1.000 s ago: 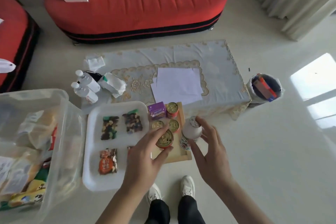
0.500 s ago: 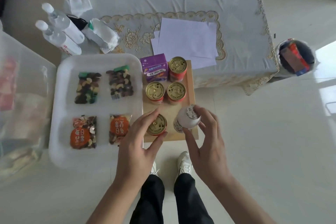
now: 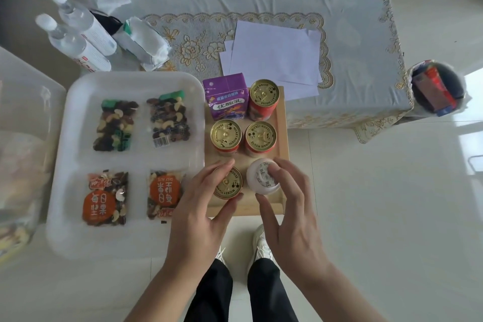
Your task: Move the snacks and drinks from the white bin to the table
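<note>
A gold-topped red can (image 3: 230, 183) stands at the front left of the wooden tray (image 3: 281, 123), and my left hand (image 3: 198, 217) grips it from the side. My right hand (image 3: 292, 222) holds a small white bottle (image 3: 261, 178) beside that can, with thumb and fingers curled round its top. Behind them stand three more cans (image 3: 226, 134) and a purple drink carton (image 3: 226, 98). The white tray (image 3: 78, 243) to the left carries several nut packets (image 3: 107, 197). At the far left edge is the translucent white bin (image 3: 23, 117) with packets blurred inside.
The low table (image 3: 352, 34) has a lace cloth with white papers (image 3: 274, 52), two water bottles (image 3: 78, 26) and a tissue pack (image 3: 143, 42) on it. A lined waste basket (image 3: 436, 89) stands at its right. My shoes (image 3: 261, 246) are just below the wooden tray.
Both hands have come down, and the can and the white bottle now sit in the front row of the wooden tray. The view has tilted downward, so the sofa has left the frame.
</note>
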The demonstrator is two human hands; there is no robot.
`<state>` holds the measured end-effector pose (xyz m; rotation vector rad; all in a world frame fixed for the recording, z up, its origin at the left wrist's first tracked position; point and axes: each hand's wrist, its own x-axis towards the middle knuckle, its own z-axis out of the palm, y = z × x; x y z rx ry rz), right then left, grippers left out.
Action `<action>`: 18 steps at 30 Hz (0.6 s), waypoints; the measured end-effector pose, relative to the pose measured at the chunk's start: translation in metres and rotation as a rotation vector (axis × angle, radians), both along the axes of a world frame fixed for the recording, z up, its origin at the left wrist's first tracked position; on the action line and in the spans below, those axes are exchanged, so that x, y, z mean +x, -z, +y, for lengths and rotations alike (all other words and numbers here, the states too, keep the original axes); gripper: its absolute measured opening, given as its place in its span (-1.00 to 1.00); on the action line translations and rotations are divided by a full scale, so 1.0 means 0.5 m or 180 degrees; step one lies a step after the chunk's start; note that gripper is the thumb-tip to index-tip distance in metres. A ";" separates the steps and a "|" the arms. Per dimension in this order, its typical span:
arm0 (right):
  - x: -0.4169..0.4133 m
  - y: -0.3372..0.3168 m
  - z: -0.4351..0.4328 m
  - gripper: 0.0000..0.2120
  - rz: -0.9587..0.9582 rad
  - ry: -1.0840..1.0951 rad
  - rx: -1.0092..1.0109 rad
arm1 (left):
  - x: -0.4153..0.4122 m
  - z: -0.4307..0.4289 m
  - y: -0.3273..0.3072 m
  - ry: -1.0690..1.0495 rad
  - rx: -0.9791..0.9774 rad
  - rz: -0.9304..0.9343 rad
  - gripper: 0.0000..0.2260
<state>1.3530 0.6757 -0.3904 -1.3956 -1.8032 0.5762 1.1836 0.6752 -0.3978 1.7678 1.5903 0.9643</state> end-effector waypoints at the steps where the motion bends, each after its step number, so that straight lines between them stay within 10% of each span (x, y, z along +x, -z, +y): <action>1: 0.000 0.001 0.001 -0.37 -0.0005 -0.0006 0.0002 | 0.000 0.000 0.002 -0.0008 0.0012 0.0012 -0.50; 18: -0.005 -0.001 -0.003 -0.43 -0.0099 -0.0086 0.0002 | -0.013 0.012 -0.005 0.0175 -0.0084 0.0045 -0.48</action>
